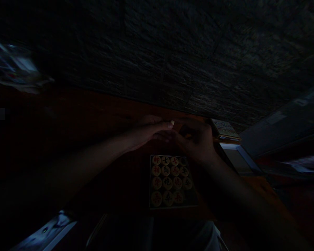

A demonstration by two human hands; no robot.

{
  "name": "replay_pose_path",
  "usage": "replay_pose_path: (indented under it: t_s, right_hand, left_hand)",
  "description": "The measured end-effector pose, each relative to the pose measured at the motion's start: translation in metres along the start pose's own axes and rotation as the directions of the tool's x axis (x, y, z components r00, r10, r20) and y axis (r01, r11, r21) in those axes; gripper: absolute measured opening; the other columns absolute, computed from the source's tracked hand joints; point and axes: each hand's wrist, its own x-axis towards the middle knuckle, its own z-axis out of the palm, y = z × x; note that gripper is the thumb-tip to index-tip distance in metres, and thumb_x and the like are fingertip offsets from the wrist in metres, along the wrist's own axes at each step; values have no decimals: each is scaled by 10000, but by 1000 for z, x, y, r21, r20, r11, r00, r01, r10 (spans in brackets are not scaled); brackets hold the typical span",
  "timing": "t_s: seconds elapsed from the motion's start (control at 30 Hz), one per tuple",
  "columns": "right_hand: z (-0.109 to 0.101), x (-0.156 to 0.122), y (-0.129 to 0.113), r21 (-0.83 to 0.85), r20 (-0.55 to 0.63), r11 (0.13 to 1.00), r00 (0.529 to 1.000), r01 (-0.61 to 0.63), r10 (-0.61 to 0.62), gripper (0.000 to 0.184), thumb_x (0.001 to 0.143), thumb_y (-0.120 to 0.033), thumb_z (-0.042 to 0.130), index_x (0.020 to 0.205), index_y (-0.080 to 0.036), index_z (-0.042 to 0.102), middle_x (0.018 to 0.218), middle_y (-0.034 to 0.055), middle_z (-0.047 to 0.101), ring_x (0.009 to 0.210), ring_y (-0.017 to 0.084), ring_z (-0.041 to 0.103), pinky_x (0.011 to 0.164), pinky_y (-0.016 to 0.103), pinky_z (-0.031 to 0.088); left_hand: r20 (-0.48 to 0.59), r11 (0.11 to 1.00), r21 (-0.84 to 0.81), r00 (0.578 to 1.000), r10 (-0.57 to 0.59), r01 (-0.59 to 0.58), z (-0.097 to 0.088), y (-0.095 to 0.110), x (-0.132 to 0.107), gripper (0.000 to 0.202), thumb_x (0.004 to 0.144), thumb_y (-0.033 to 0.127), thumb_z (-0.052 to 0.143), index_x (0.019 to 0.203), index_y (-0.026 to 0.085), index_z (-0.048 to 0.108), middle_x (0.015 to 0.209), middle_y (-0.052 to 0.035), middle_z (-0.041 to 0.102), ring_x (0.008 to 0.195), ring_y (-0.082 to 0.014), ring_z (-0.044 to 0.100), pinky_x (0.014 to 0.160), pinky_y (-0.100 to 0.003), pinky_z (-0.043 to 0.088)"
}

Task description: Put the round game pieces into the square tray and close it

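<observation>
My left hand (149, 133) reaches in from the left, its thumb stretched along the fingers. A small pale piece (172, 123) shows at the thumb tip, too dark to identify surely. My right hand (197, 139) meets it from the right, fingers bent and thumb close to the left fingertips. Whatever lies between the right fingers is lost in shadow. Below both hands, a square box (150, 188) holds rows of round Chinese chess pieces (166, 170) with red and black characters. Its lower right corner shows no piece, and the top right spot is in shadow.
The dark reddish table (94, 108) runs along a brick wall (146, 52). At right lie a patterned box (225, 129) and a pale-rimmed tray or lid (242, 158). A blurred pale object (26, 76) stands far left. A picture-printed item (44, 232) is at lower left.
</observation>
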Motion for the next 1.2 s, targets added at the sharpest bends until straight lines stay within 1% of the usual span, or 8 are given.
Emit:
replay_pose_path:
  t_s: [0.23, 0.4, 0.53, 0.7, 0.83, 0.97, 1.1, 1.2]
  right_hand:
    - [-1, 0, 3, 5, -39, 998, 998, 57, -57, 279, 874, -297, 844, 1147, -250, 811, 1029, 54, 787, 708, 163, 692, 632, 294, 551]
    - [-1, 1, 3, 2, -50, 999, 997, 53, -53, 279, 868, -260, 810, 1145, -231, 805, 1007, 50, 759, 673, 142, 656, 588, 270, 520]
    - [2, 2, 1, 53, -63, 997, 997, -50, 54, 216, 919, -269, 740, 1104, -202, 829, 835, 21, 763, 606, 132, 631, 531, 250, 471]
    - [4, 3, -2, 197, -60, 960, 975, -199, 214, 254, 913, -424, 788, 1019, -205, 861, 647, -2, 714, 530, 138, 606, 472, 246, 433]
    - [5, 6, -2, 249, -74, 944, 968, -217, 242, 293, 833, -444, 873, 1004, -206, 865, 759, 32, 789, 532, 130, 614, 473, 244, 448]
    - [7, 7, -2, 324, -84, 910, 951, -258, 299, 316, 762, -439, 927, 953, -198, 854, 895, 64, 829, 583, 133, 648, 482, 239, 474]
    - [8, 9, -4, 409, -64, 859, 929, -310, 366, 285, 725, -425, 947, 839, -192, 830, 806, 44, 804, 546, 114, 610, 460, 223, 454]
    - [8, 10, -6, 459, -27, 813, 909, -358, 415, 285, 741, -435, 927, 814, -178, 826, 670, 17, 750, 471, 97, 557, 435, 219, 438]
  left_hand:
    - [10, 998, -59, 1000, 1, 0, -1, -1, 2, 254, 797, 311, 918, 947, 128, 823, 956, -90, 812, 853, -170, 764, 803, -293, 622]
    - [-50, 993, -57, 993, 103, -106, 0, 0, 3, 274, 743, 259, 956, 965, 151, 837, 1032, -70, 811, 939, -173, 761, 908, -327, 618]
    - [-141, 984, -68, 978, 155, -166, -1, -1, 5, 330, 685, 233, 982, 973, 166, 836, 1032, -70, 825, 929, -197, 778, 935, -394, 629]
    - [-146, 976, -59, 969, 199, -209, -2, -5, 4, 391, 657, 225, 994, 1016, 181, 845, 1039, -79, 837, 952, -224, 795, 974, -455, 631]
    - [-153, 972, -2, 961, 231, -234, -3, -7, 4, 423, 650, 253, 999, 1041, 191, 850, 1075, -95, 839, 978, -244, 800, 1017, -492, 612]
    - [-159, 962, 125, 952, 263, -245, -2, -6, 2, 452, 665, 289, 997, 1084, 210, 849, 1114, -94, 838, 1021, -251, 797, 1026, -461, 610]
    - [-160, 949, 210, 949, 270, -235, 1, -4, -1, 435, 695, 331, 982, 1087, 197, 849, 1130, -102, 836, 1067, -258, 791, 1053, -440, 602]
    - [-158, 960, 156, 954, 255, -231, 3, -4, -2, 425, 724, 362, 965, 1093, 187, 845, 1132, -109, 834, 1013, -254, 803, 1003, -454, 633]
